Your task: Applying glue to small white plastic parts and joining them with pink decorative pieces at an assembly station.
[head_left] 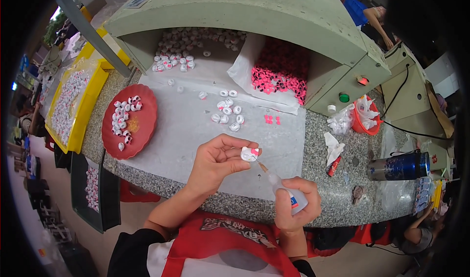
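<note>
My left hand [219, 160] pinches a small white figure head [249, 153] with a pink piece on it, held above the white paper. My right hand [298, 206] grips a translucent squeeze bottle [289, 191], tilted so its thin nozzle points at the head, seemingly at its edge. Just beyond my hands lies a cluster of loose white heads [226, 109] on the paper [171, 125]. To their right sit a few small pink pieces [271, 120]. A red scalloped plate [110, 137] at the left holds several white heads with dark openings.
A pale green metal cabinet [235, 12] spans the back; inside are many white heads [178, 44] and a pile of pink pieces [279, 71]. At right stand a red basket [366, 123] and a blue flask [399, 167]. A yellow tray [95, 93] is far left; other people sit nearby.
</note>
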Demonstrator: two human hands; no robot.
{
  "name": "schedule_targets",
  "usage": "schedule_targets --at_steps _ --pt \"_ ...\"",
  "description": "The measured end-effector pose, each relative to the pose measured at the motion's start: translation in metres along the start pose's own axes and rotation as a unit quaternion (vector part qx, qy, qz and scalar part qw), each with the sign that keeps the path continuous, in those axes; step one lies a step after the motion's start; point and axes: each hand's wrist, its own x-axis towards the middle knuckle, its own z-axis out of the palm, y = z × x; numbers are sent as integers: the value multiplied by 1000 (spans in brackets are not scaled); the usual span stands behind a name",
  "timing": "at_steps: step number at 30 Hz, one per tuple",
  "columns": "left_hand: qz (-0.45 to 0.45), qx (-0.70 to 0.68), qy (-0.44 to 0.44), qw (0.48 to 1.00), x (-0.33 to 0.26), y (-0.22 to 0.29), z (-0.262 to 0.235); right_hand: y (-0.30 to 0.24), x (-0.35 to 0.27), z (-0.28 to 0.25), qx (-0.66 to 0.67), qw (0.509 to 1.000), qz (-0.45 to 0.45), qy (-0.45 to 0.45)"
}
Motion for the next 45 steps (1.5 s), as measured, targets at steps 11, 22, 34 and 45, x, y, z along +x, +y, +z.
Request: schedule_targets --at_steps 11,22,34,45 --pt "10 5 5 1000 0 1 -2 -4 1 -4 -13 999 28 -24" --pt "-1 24 52 998 -2 -4 -19 75 33 16 222 893 385 65" --pt "-10 39 70 997 -6 -2 -23 159 55 35 -346 912 145 -164" --pt "74 69 4 995 3 -19 -2 18 28 21 111 937 303 -132"
